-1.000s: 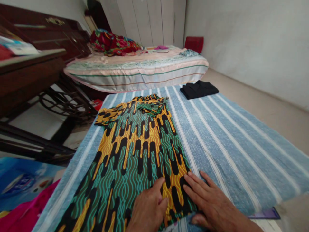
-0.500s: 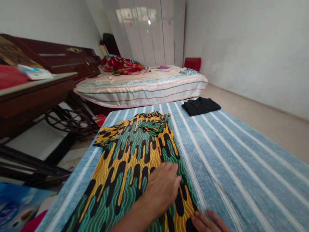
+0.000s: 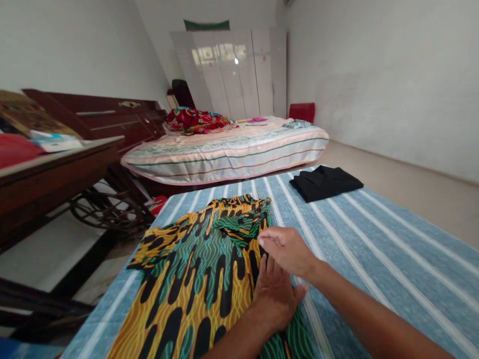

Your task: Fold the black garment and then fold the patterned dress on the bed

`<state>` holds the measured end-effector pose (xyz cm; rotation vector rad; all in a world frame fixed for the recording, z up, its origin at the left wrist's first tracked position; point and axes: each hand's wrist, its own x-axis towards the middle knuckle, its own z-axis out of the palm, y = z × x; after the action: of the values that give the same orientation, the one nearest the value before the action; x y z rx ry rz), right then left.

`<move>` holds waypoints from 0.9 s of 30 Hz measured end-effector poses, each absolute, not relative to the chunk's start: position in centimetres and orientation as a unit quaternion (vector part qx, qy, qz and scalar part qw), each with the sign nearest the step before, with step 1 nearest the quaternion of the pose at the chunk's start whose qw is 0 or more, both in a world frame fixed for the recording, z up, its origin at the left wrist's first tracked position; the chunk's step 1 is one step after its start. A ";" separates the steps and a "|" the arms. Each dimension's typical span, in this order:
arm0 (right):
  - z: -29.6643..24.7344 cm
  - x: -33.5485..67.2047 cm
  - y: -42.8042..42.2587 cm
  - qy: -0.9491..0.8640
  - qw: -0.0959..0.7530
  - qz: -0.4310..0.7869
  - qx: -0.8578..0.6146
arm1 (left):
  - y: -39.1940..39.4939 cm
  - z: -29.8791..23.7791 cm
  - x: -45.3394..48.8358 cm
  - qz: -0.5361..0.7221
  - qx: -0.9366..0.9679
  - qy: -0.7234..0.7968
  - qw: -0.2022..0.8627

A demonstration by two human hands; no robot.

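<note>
A shirt [image 3: 209, 269], printed in yellow, green and black, lies spread on a blue-and-white striped cover [image 3: 359, 259]. Its right-hand sleeve [image 3: 239, 224] is turned inward over the body; the other sleeve [image 3: 153, 247] sticks out to the left. My left hand [image 3: 275, 291] rests flat on the shirt near its right edge, fingers stretched out. Just beyond it, my right hand [image 3: 286, 249] has its fingers curled in a pinch at the shirt's right edge, below the inward sleeve. The bottom of the shirt runs out of view.
A folded black garment [image 3: 325, 182] lies at the far right of the cover. Behind stands a bed [image 3: 224, 159] with a red floral quilt [image 3: 196, 119]. To the left is a wooden table [image 3: 67, 159] over an iron wheel [image 3: 101, 204].
My left hand has shifted forward and a little right along the shirt. My right hand has moved from the near right edge up to beside the sleeve. The view has tilted up.
</note>
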<state>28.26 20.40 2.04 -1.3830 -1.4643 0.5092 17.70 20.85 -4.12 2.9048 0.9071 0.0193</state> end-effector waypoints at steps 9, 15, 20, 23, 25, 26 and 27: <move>-4.0 29.3 29.7 -0.599 0.513 0.187 -0.585 | 21.4 -3.1 16.4 0.129 0.948 0.267 0.115; -5.6 28.8 29.1 -0.681 0.421 0.124 -0.586 | 28.9 1.5 17.3 0.227 0.922 0.307 0.063; -5.0 28.1 28.7 -0.727 0.302 0.010 -0.617 | 36.1 2.7 23.1 0.102 0.902 0.418 0.004; -5.1 28.1 28.6 -0.736 0.306 -0.008 -0.604 | 37.8 1.6 26.2 0.071 0.886 0.457 0.026; -5.2 28.2 28.6 -0.736 0.308 -0.015 -0.603 | 38.6 0.9 27.3 0.071 0.879 0.470 0.048; -5.2 28.2 28.5 -0.737 0.303 -0.015 -0.604 | 39.1 0.7 27.6 0.073 0.874 0.477 0.062; -5.1 28.2 28.5 -0.739 0.293 -0.014 -0.607 | 39.6 0.6 27.7 0.076 0.867 0.486 0.080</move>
<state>28.23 28.50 -5.11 -1.6156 -1.9679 -0.0362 27.71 39.62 0.61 2.5937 1.4530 0.2279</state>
